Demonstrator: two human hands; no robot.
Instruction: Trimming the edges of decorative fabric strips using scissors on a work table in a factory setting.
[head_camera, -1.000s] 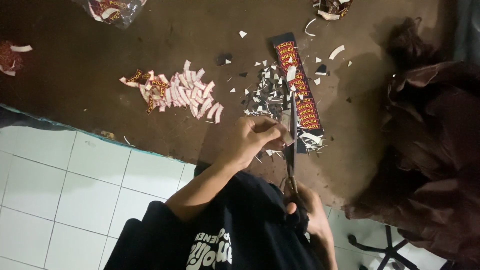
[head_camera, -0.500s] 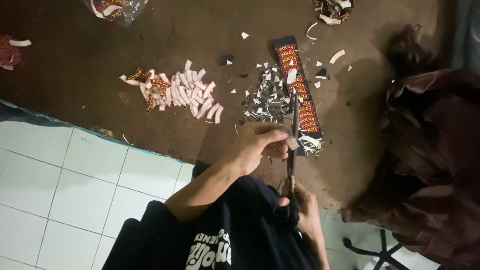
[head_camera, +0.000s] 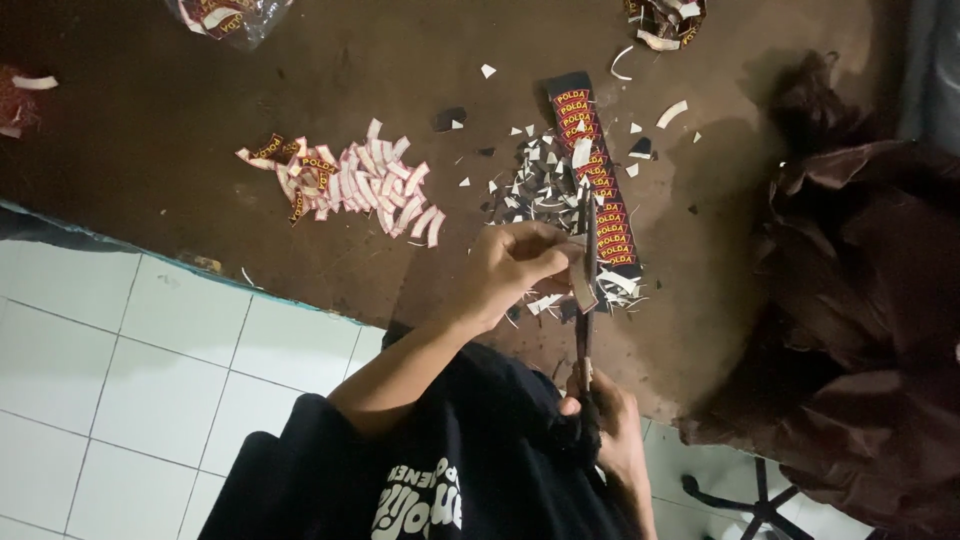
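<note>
My left hand (head_camera: 520, 265) pinches a small pale label piece (head_camera: 580, 285) against the blades of a pair of scissors (head_camera: 585, 320). My right hand (head_camera: 612, 435) grips the scissor handles close to my black shirt. The blades point away from me, toward a long black strip of red-and-yellow woven labels (head_camera: 600, 190) lying on the brown table (head_camera: 150, 170). Several small trimmings (head_camera: 535, 185) lie left of the strip. Further left is a pile of cut labels (head_camera: 350, 185).
A heap of dark brown cloth (head_camera: 860, 300) covers the table's right side. A plastic bag of labels (head_camera: 225, 15) and more scraps (head_camera: 665, 20) lie at the far edge. White floor tiles (head_camera: 100, 380) and a chair base (head_camera: 760, 500) show below.
My left hand dipped slightly toward me and came back to the blades. The scissors and my right hand have hardly moved.
</note>
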